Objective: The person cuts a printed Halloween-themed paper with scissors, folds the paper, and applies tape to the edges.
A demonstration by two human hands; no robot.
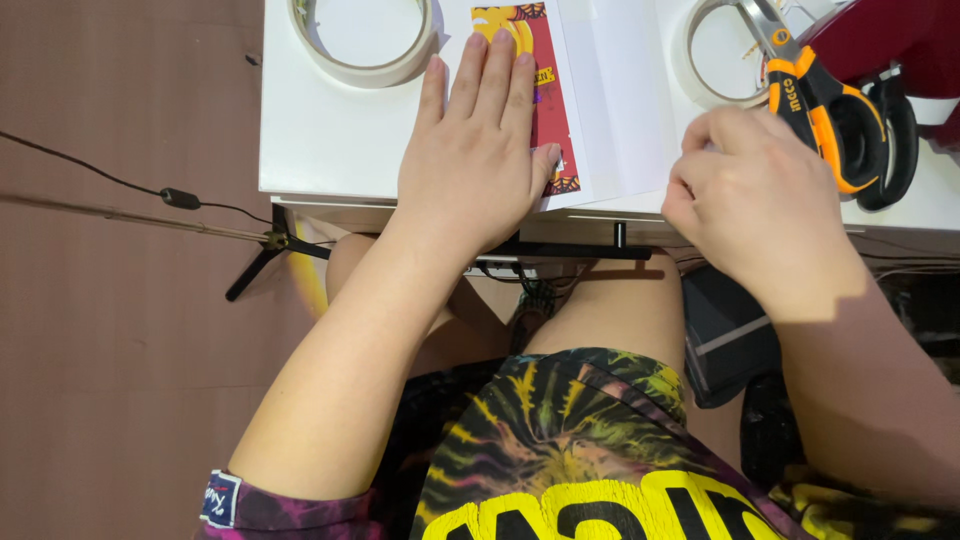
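Our left hand [478,160] lies flat, grip released, on the red card [540,90] at the desk [320,140] edge. Our right hand [755,195] pinches the white paper [620,110] beside the scissors [835,110].

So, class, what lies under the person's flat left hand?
The left hand presses flat on a red and yellow printed card lying on white paper. The card's lower left part is covered by the hand.

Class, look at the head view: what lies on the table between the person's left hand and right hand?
White paper lies between the left hand and the right hand, beside the red card under the left hand.
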